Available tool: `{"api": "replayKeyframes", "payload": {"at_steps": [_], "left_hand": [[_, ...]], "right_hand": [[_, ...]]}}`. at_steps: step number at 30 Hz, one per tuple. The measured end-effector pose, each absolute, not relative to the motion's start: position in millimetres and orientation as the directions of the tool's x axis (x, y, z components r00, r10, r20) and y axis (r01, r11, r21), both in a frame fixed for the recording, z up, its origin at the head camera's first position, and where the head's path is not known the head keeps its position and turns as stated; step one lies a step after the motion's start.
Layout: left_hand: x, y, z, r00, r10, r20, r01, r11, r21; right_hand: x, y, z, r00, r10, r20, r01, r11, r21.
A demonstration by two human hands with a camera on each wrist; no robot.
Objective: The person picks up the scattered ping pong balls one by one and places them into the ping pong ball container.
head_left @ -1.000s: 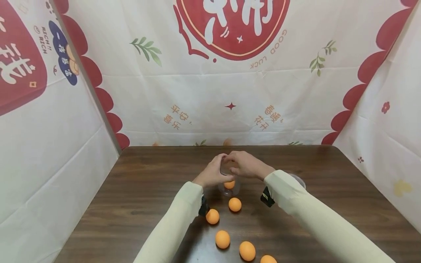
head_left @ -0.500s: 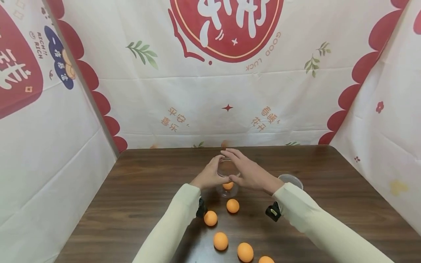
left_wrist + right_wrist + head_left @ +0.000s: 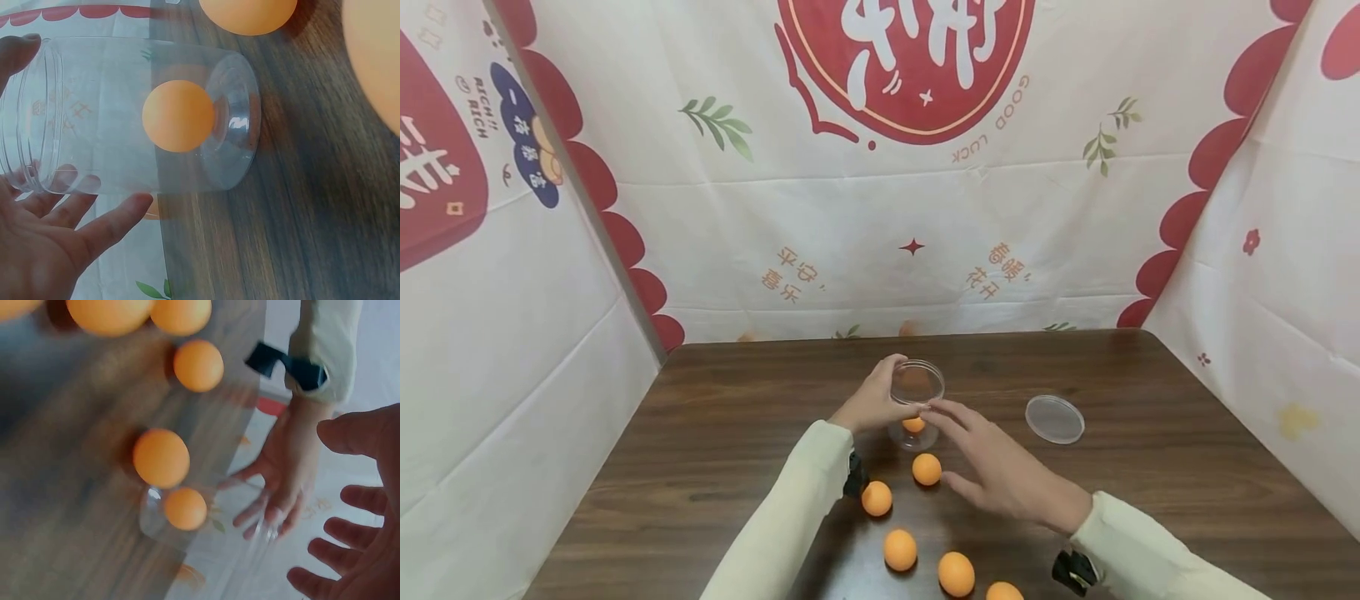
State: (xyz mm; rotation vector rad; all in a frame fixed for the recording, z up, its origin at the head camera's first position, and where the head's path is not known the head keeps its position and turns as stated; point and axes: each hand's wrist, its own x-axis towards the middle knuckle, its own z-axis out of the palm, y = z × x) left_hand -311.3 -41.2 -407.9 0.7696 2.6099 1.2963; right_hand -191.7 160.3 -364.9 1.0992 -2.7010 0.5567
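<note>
A clear plastic jar [image 3: 112,125] stands upright on the table without a lid, one orange ball [image 3: 179,116] inside near its bottom. My left hand [image 3: 876,402] grips the jar round its upper part, thumb on one side and fingers on the other. To the right of the jar is my right hand [image 3: 1003,471], its fingers spread and holding nothing. Its fingertips overlap the jar's near side in the head view. Below the jar, a loose orange ball [image 3: 927,469] lies closest to the right thumb.
Several more orange balls [image 3: 900,550] trail toward the front edge of the brown wooden table [image 3: 737,433]. A round clear lid [image 3: 1055,419] lies flat on the right. Printed white cloth [image 3: 850,208] hangs behind and at both sides.
My right hand has left the jar's rim and drawn back down and to the right, fingers spreading. The left hand has kept its grip on the jar. The lid has come into full view.
</note>
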Motion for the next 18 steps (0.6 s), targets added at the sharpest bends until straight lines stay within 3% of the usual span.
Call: {"api": "replayKeyframes", "payload": {"at_steps": [11, 18], "left_hand": [[-310, -41, -409, -0.868, 0.488, 0.088, 0.359, 0.496, 0.791], [-309, -41, -408, -0.870, 0.486, 0.086, 0.353, 0.490, 0.797]], "right_hand": [[-150, 169, -389, -0.702, -0.619, 0.352, -0.706, 0.669, -0.231], [-132, 185, -402, -0.771, -0.613, 0.171, -0.629, 0.694, -0.350]]}}
